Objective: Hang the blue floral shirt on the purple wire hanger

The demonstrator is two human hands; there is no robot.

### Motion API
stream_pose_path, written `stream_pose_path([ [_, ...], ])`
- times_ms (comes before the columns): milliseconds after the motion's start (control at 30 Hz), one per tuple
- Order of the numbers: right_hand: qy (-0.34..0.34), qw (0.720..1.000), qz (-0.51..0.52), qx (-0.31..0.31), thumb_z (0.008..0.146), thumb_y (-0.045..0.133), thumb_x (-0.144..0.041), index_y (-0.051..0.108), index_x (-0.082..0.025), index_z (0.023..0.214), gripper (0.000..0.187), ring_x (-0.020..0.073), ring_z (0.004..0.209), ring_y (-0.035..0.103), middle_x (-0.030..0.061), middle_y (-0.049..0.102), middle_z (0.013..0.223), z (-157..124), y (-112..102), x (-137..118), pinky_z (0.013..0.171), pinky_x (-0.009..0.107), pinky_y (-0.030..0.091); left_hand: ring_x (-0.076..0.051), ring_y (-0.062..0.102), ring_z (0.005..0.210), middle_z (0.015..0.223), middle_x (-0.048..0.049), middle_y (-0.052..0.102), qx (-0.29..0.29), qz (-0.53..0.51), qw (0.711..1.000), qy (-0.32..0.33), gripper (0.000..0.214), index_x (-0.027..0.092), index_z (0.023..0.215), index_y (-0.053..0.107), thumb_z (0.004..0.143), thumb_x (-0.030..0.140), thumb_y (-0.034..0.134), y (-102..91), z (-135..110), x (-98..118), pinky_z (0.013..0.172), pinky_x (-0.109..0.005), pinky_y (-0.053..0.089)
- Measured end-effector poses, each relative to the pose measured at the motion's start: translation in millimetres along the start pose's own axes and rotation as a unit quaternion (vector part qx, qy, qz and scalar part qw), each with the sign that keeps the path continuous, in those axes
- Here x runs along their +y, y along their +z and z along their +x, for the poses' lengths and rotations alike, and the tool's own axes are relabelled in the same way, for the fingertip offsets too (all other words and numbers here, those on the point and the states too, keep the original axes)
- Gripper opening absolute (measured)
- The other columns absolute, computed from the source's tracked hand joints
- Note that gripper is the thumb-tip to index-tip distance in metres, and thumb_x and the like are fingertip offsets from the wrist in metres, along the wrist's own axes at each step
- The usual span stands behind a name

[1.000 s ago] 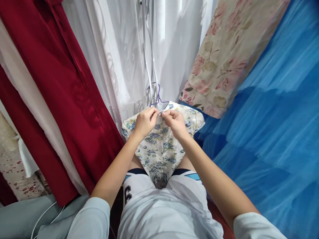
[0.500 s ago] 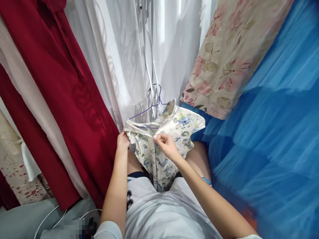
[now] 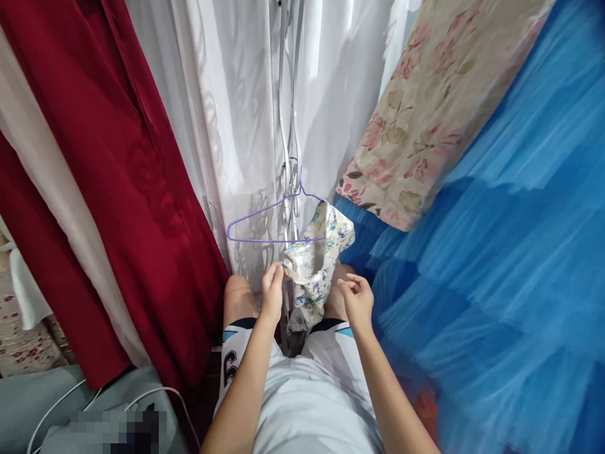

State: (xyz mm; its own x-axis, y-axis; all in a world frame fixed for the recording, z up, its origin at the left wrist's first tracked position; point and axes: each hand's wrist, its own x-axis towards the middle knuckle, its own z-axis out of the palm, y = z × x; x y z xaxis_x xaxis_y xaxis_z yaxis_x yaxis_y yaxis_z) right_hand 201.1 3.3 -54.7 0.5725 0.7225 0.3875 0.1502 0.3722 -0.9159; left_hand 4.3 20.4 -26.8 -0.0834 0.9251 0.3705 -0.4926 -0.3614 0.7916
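Note:
A small floral garment (image 3: 316, 261), cream with blue flowers, hangs half off a thin purple wire hanger (image 3: 265, 221). The hanger's left arm is bare; the cloth clings to its right end and droops between my knees. My left hand (image 3: 273, 291) pinches the garment's loose left edge just below the hanger bar. My right hand (image 3: 357, 299) hovers to the right of the cloth, fingers loosely curled and apart, holding nothing.
A dark red dress (image 3: 118, 157) and white sheer gowns (image 3: 246, 113) hang to the left and straight ahead. A pink floral fabric (image 3: 425, 107) and a wide blue tulle skirt (image 3: 496, 252) fill the right. White cables (image 3: 61, 403) lie on grey cloth at lower left.
The garment has slipped off the hanger's left arm and now bunches at its right end. My right hand has let go of the cloth; my left hand moved right along the fabric edge.

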Motion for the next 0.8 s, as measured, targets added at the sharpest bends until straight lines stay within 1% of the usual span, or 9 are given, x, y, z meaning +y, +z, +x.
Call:
stream_pose_path([
  [67,-0.071,0.996,-0.011,-0.062,0.074,0.068,-0.033,0.06,-0.018,0.108,0.038,0.0204,0.081,0.061,0.005,0.064,0.087,-11,13,-14,0.076,0.033,0.049,-0.015,0.061,0.092,0.093,-0.0037,0.066,-0.037,0.05,0.997,0.05,0.03,0.017,0.097,0.066,0.09,0.046,0.06,10.0,5,22,0.085,-0.023,0.046],
  [133,-0.145,0.974,-0.029,-0.172,0.074,0.066,-0.027,0.061,-0.019,0.117,0.045,0.0246,0.103,0.06,0.009,0.065,0.111,-20,27,-29,0.092,0.037,0.047,-0.016,0.061,0.095,0.097,-0.0043,0.066,-0.069,0.093,0.991,0.074,0.029,0.019,0.101,0.066,0.093,0.044,0.056,24.6,6,36,0.087,-0.024,0.047],
  [233,-0.142,0.943,-0.034,-0.299,0.074,0.064,-0.025,0.064,-0.017,0.117,0.043,0.0269,0.105,0.06,0.009,0.067,0.115,-22,41,-42,0.094,0.039,0.047,-0.017,0.062,0.099,0.106,-0.0056,0.067,-0.144,0.148,0.974,0.089,0.023,0.019,0.104,0.066,0.094,0.037,0.055,47.1,3,39,0.09,-0.026,0.047],
  [300,-0.095,0.949,-0.023,-0.298,0.078,0.061,-0.029,0.068,-0.014,0.108,0.034,0.0269,0.096,0.064,0.0087,0.071,0.102,-15,41,-40,0.087,0.038,0.05,-0.018,0.061,0.109,0.118,-0.0061,0.066,-0.213,0.18,0.956,0.092,0.024,0.022,0.115,0.064,0.093,0.029,0.056,54.8,-1,34,0.098,-0.03,0.046],
  [367,-0.055,0.972,-0.015,-0.227,0.079,0.06,-0.034,0.071,-0.013,0.101,0.032,0.0272,0.092,0.065,0.009,0.073,0.096,-2,32,-31,0.083,0.038,0.05,-0.02,0.056,0.123,0.131,-0.0056,0.062,-0.251,0.211,0.94,0.095,0.038,0.026,0.13,0.057,0.092,0.022,0.055,53.2,-4,28,0.109,-0.035,0.04],
  [467,-0.006,0.995,-0.037,-0.095,0.077,0.064,-0.04,0.072,-0.012,0.096,0.035,0.0281,0.089,0.065,0.0104,0.073,0.095,17,10,-17,0.082,0.039,0.05,-0.02,0.047,0.135,0.143,-0.0047,0.054,-0.232,0.252,0.935,0.095,0.053,0.029,0.141,0.047,0.091,0.015,0.052,38.9,-7,15,0.118,-0.041,0.029],
  [533,0.003,0.996,-0.054,-0.066,0.076,0.066,-0.042,0.072,-0.012,0.094,0.036,0.0276,0.088,0.065,0.0103,0.073,0.095,21,-1,-14,0.082,0.038,0.049,-0.02,0.041,0.14,0.149,-0.004,0.047,-0.223,0.274,0.931,0.091,0.062,0.029,0.145,0.043,0.087,0.009,0.052,30.0,-9,6,0.12,-0.042,0.026],
  [667,0.007,0.985,-0.031,-0.172,0.077,0.067,-0.043,0.071,-0.014,0.093,0.033,0.0229,0.081,0.063,0.0064,0.071,0.088,4,-4,-37,0.077,0.033,0.048,-0.022,0.036,0.143,0.154,-0.0034,0.04,-0.266,0.277,0.918,0.102,0.077,0.029,0.148,0.04,0.078,0.003,0.056,29.3,-15,-4,0.122,-0.042,0.024],
  [800,0.03,0.934,-0.004,-0.356,0.079,0.068,-0.043,0.071,-0.015,0.086,0.029,0.0206,0.076,0.062,0.0051,0.07,0.084,-21,-4,-78,0.071,0.029,0.048,-0.027,0.061,0.116,0.119,-0.0068,0.068,-0.328,0.244,0.912,0.038,0.044,0.024,0.119,0.069,0.077,0.012,0.066,23.2,-21,4,0.109,-0.042,0.041],
])
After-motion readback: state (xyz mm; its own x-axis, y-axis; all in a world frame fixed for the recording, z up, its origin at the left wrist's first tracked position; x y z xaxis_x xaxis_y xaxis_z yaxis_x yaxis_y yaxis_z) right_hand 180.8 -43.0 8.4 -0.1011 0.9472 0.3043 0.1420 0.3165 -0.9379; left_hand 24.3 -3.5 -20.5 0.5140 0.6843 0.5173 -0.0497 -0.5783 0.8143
